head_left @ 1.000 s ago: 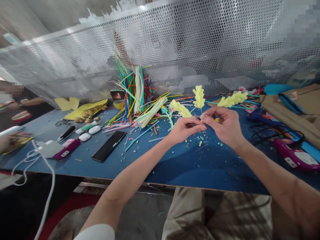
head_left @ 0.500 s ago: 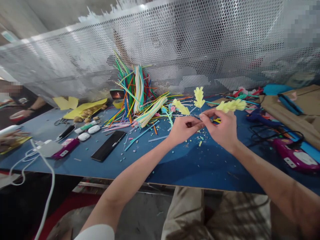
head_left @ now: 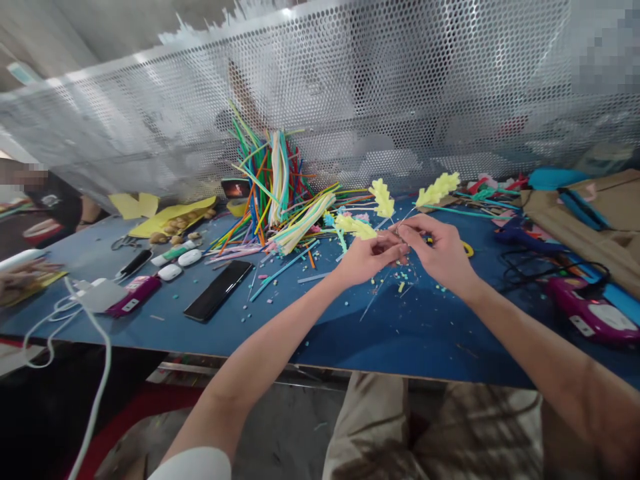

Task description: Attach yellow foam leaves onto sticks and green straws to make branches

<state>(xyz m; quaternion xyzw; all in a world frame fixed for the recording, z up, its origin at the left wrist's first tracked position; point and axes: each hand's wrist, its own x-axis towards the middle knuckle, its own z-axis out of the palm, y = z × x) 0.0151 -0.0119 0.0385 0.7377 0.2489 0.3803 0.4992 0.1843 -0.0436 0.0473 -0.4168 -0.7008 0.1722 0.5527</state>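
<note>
Three yellow fuzzy leaf shapes fan out on thin wire stems: one at the left (head_left: 356,226), a middle one (head_left: 383,199) and one at the right (head_left: 438,189). Their stems meet at the fingertips of both hands. My left hand (head_left: 363,260) is closed on the stems, just below the left leaf. Touching it, my right hand (head_left: 435,247) pinches the stems between thumb and fingers. A thin wire end sticks out below the hands over the blue table (head_left: 350,340). Exactly which stem each fingertip grips is hidden.
Colourful pipe cleaners (head_left: 270,180) stand before a perforated metal screen (head_left: 320,100). A black phone (head_left: 219,291) lies left of my hands, with white cables (head_left: 107,360) farther left. A purple power strip (head_left: 593,310) is at the right. Another person (head_left: 55,200) is at the far left.
The right leaf has swung up and inward, away from the back of my right hand. The middle leaf has shifted left and down, and the left leaf slightly left. A wire end now shows below.
</note>
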